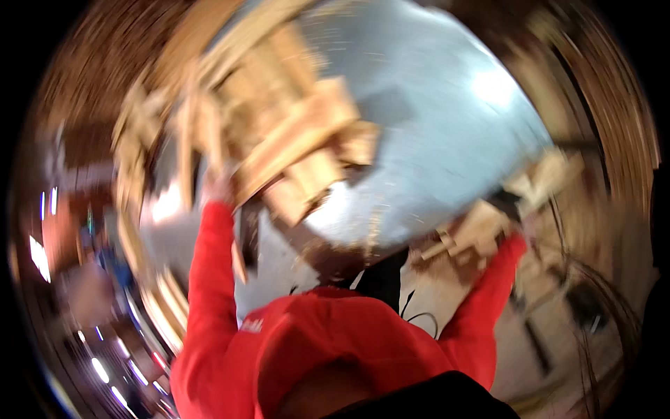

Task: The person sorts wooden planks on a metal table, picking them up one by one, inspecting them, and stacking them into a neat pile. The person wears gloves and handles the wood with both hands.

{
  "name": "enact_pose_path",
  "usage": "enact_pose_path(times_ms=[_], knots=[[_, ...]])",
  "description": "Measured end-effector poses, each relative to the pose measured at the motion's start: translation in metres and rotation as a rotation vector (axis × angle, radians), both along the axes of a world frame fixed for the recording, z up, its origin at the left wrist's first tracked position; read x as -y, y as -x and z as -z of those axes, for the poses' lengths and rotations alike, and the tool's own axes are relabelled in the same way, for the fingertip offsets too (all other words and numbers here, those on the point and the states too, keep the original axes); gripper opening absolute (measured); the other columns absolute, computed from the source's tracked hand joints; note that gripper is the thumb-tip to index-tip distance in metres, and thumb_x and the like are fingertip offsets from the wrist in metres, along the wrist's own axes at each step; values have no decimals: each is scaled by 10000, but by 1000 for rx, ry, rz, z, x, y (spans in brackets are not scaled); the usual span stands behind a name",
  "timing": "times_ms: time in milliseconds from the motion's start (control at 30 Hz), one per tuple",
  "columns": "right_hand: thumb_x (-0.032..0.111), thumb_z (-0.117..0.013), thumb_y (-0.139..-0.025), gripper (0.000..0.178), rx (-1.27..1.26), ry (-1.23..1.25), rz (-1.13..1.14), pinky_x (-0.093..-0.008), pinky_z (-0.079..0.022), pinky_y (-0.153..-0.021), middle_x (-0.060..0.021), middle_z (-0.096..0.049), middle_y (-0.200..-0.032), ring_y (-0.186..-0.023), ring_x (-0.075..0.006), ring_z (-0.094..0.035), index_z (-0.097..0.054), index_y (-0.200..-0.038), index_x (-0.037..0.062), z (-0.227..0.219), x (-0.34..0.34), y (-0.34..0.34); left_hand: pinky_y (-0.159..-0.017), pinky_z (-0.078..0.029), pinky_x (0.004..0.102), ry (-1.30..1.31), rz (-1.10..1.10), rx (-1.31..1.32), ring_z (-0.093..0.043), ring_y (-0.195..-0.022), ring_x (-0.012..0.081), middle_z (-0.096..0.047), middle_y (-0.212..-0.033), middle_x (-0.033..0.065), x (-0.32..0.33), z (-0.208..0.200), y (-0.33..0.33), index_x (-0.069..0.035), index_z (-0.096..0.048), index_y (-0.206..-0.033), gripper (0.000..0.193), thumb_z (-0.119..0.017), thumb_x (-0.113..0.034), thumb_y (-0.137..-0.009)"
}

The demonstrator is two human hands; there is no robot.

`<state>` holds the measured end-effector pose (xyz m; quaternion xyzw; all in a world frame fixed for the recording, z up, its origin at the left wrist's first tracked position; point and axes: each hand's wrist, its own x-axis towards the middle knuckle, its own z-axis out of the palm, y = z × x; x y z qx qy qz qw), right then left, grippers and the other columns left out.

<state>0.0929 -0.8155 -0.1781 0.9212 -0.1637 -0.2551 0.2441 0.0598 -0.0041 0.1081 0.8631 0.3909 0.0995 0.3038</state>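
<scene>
My left hand (218, 187) reaches to the near left side of a heap of wooden boards (262, 84). It touches or lies right beside an upright narrow wooden strip (187, 140), and motion smears its fingers. A longer wooden board (293, 136) slants across the near part of the heap. My right arm, in a red sleeve (485, 300), stretches out to the right. Its hand is mostly hidden and blurred at the sleeve's end, near pale wooden offcuts (481, 227) below the table's edge. Whether it holds one of them I cannot tell.
The boards lie on a smooth grey-blue metal table (447, 133) dusted with wood chips. More boards (167, 311) stand at the left. Dark cables (558, 223) run over the littered floor at the right, near a large pale wooden piece (548, 178).
</scene>
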Motion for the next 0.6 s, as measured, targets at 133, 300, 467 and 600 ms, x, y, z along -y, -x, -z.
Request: enact_pose_path(times_ms=[133, 300, 467, 600], knots=[[465, -464, -860, 672, 868, -53, 10, -437, -231, -1119, -127, -320, -1483, -1366, -296, -296, -367, -1410, 92, -134, -48, -58, -634, -472, 310, 326, -118, 29, -566, -708, 174, -602, -784, 90, -16, -41, -5, -56, -606, -1007, 514, -619, -525, -796], [583, -749, -612, 1021, 668, -1300, -948, -499, -277, -1089, -232, -381, -1424, -1323, -379, -361, -397, -1390, 22, -368, -446, -91, -819, -509, 453, 1595, -33, 732, -600, -910, 314, -598, -1017, 179, -45, -53, 77, -15, -539, -1134, 688, -730, -506, -690], [275, -631, -764, 811, -182, -346, -1415, -502, -199, -1123, -218, -301, -1475, -1351, -382, -312, -255, -1475, 166, -309, -598, -123, -846, -504, 409, 1343, -353, 620, -622, -930, 268, -627, -1042, 140, -21, 54, 201, 6, -528, -1208, 588, -694, -285, -725], [189, -564, -796, 622, -414, -503, -1288, -388, -409, -1009, -225, -488, -1316, -1179, -327, -517, -401, -1392, 120, -358, -616, -133, -722, -526, 329, 1226, -655, 454, -638, -786, 184, -650, -856, 59, -42, 38, 219, -35, -621, -1054, 271, -642, -132, -801]])
